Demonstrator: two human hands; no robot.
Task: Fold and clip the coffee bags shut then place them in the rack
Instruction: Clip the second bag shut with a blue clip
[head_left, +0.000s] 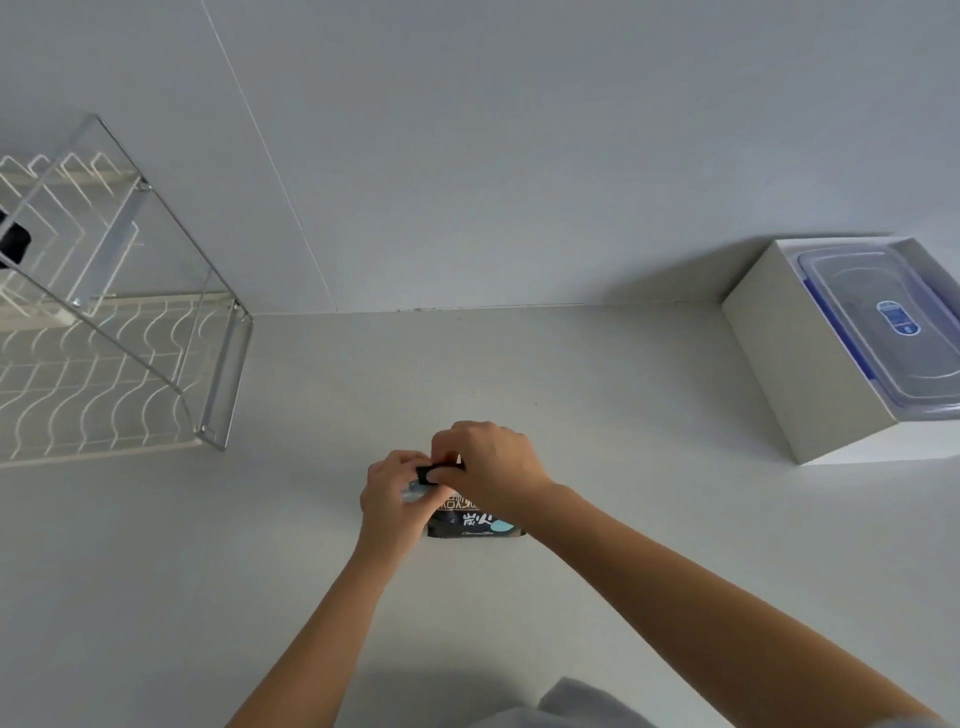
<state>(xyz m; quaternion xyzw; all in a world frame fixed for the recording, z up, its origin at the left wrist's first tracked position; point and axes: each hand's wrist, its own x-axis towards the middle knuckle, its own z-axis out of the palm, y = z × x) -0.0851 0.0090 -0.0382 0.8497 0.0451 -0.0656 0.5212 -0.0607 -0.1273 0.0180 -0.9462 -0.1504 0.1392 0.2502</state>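
A black coffee bag (475, 522) is seen lying on the pale bench (597, 415), near the middle of the view, well apart from the rack (119, 364) at the far left. White lettering and a pale blue patch are printed on the bag's front. Its upper edge is covered by both hands.

The left hand (392, 501) is closed on the bag's top left corner, where a strip of pale, possibly folded material is pinched under the fingers. The right hand (493, 460) is clenched over the top edge, and a small black clip (434, 474) is gripped between its thumb and fingers; whether the clip already bites the bag is hard to tell, since the hands hide that edge.

The rack is made of white wire with a metal frame and stands against the wall. A dark object (13, 244) is partly seen in its upper tier at the frame edge.

At the right, a white box (789, 364) rests on the bench, with a clear lidded container (878, 322) with blue trim set in it.
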